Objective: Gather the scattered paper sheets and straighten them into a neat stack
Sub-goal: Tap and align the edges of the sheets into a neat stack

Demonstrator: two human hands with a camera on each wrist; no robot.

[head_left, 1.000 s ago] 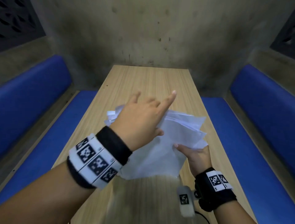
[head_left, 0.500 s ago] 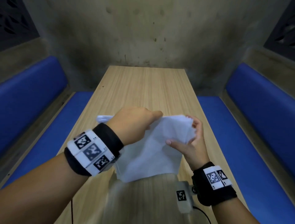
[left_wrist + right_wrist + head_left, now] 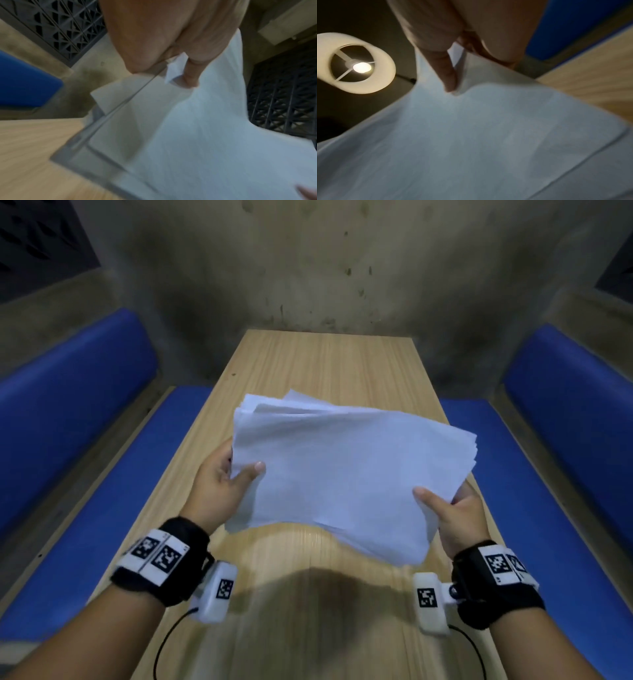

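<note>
A loose bundle of white paper sheets (image 3: 346,474) is held up above the wooden table (image 3: 329,361), its edges uneven and fanned at the far left corner. My left hand (image 3: 222,484) grips the bundle's left edge, thumb on top. My right hand (image 3: 455,518) grips the near right edge, thumb on top and fingers underneath. In the left wrist view the paper sheets (image 3: 205,135) spread out from the left hand (image 3: 171,54). In the right wrist view the thumb (image 3: 447,73) presses on the paper sheets (image 3: 471,135).
Blue padded benches (image 3: 68,412) run along both sides of the table, the right bench (image 3: 565,419) close to my right hand. A stained concrete wall (image 3: 308,268) closes the far end. A lit lamp (image 3: 358,63) shows in the right wrist view.
My left hand has come off the top of the sheets and taken the left edge. My right hand has shifted to the right edge. The bundle now spreads flat between both hands, lifted.
</note>
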